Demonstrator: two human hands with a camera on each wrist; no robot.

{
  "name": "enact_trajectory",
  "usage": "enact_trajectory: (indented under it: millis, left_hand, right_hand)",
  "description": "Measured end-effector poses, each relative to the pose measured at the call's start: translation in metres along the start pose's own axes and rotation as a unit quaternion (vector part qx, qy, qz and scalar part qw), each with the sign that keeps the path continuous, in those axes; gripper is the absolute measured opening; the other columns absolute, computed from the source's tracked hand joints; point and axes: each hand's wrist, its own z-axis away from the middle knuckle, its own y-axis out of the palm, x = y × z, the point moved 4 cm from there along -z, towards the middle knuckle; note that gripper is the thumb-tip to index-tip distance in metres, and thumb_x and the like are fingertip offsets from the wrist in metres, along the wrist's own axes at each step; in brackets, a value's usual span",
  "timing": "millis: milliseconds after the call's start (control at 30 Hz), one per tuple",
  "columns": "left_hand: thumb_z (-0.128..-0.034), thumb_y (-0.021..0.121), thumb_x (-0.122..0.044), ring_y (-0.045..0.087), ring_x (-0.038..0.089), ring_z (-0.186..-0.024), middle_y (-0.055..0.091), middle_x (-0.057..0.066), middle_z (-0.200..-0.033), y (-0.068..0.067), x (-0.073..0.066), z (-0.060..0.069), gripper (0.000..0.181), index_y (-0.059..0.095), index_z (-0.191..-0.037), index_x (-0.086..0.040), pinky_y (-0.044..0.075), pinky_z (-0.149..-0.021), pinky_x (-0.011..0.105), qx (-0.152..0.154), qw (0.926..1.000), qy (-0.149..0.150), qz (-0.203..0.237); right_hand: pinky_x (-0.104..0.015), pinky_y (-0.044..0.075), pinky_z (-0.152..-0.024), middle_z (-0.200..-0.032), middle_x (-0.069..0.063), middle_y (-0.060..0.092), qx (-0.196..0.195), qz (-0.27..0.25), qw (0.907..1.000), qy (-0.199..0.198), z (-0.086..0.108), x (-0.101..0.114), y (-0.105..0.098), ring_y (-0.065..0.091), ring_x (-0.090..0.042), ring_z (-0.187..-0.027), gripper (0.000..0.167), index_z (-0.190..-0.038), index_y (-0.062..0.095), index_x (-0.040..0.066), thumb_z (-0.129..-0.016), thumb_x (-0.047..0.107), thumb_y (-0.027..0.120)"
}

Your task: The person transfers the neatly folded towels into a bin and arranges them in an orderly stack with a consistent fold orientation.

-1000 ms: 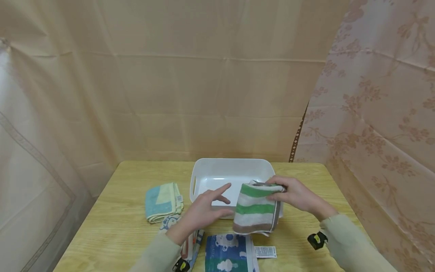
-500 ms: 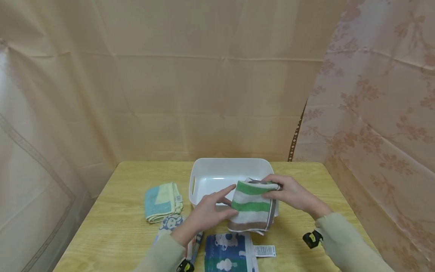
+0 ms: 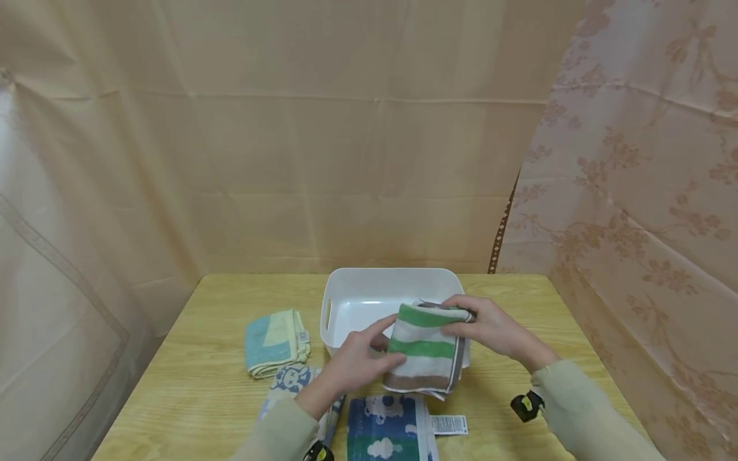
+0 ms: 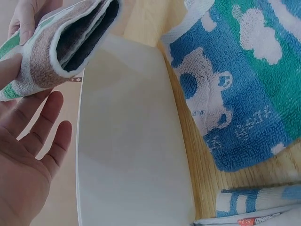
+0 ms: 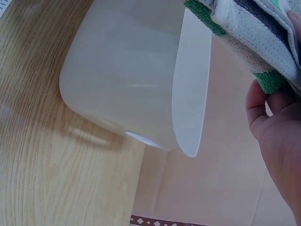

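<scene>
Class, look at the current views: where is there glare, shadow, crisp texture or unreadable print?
Head view: a pale glare streak inside the white bin, the label's print too small to read; left wrist view: crisp loops on the blue-and-green towel; right wrist view: a soft shadow beside the bin on the table.

Yellowish wood-grain table (image 3: pixel 193 358), creased beige curtain (image 3: pixel 346 173) behind, pink floral curtain (image 3: pixel 646 198) at right

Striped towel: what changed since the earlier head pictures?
The striped towel shifted slightly left with the right hand, which held it throughout. The left hand moved right and now holds the towel's left side. The white bin, yellow-and-blue towel and dark-blue towel stayed put.
</scene>
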Motion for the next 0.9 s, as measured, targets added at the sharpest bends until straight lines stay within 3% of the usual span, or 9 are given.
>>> enact_trajectory:
  millis: [200,367,667,900]
  left_hand:
    - [-0.0944,0.074,-0.027,0.071,0.008,-0.089,0.078,-0.002,-0.1,-0.001,0.001,0.001,0.066,0.045,-0.154,-0.028,0.057,-0.089,0.04,-0.001,0.9995,-0.009,0.03]
    - [-0.0959,0.072,-0.026,0.072,0.012,-0.094,0.077,0.0,-0.103,-0.002,0.002,0.001,0.061,0.047,-0.151,-0.026,0.056,-0.092,0.039,-0.007,0.9974,-0.029,0.065]
    - [-0.0984,0.069,-0.019,0.07,0.017,-0.092,0.077,0.009,-0.102,-0.006,0.002,0.003,0.049,0.052,-0.145,-0.022,0.052,-0.085,0.033,-0.025,0.9862,-0.036,0.16]
    - [-0.0988,0.068,-0.02,0.071,0.018,-0.094,0.077,0.008,-0.107,-0.01,0.002,0.002,0.048,0.053,-0.144,-0.025,0.052,-0.087,0.033,-0.044,0.9808,-0.03,0.188]
  right_hand:
    - [-0.037,0.057,-0.079,-0.113,-0.004,0.07,-0.001,-0.01,0.9999,0.014,-0.002,-0.001,0.002,0.065,-0.024,-0.096,0.032,-0.12,0.07,0.023,-0.09,0.03,0.079]
    - [-0.039,0.056,-0.08,-0.116,-0.007,0.068,-0.005,-0.014,0.9993,0.034,-0.002,-0.002,0.004,0.064,-0.024,-0.097,0.037,-0.124,0.069,0.021,-0.091,0.033,0.079]
    - [-0.036,0.054,-0.084,-0.128,-0.012,0.063,-0.011,-0.013,0.9982,0.058,-0.002,-0.007,0.005,0.062,-0.023,-0.101,0.053,-0.138,0.062,0.016,-0.092,0.038,0.076]
    - [-0.04,0.053,-0.087,-0.137,-0.014,0.058,0.002,-0.026,0.9974,0.067,0.0,-0.011,0.007,0.061,-0.024,-0.105,0.06,-0.148,0.053,0.018,-0.095,0.039,0.072]
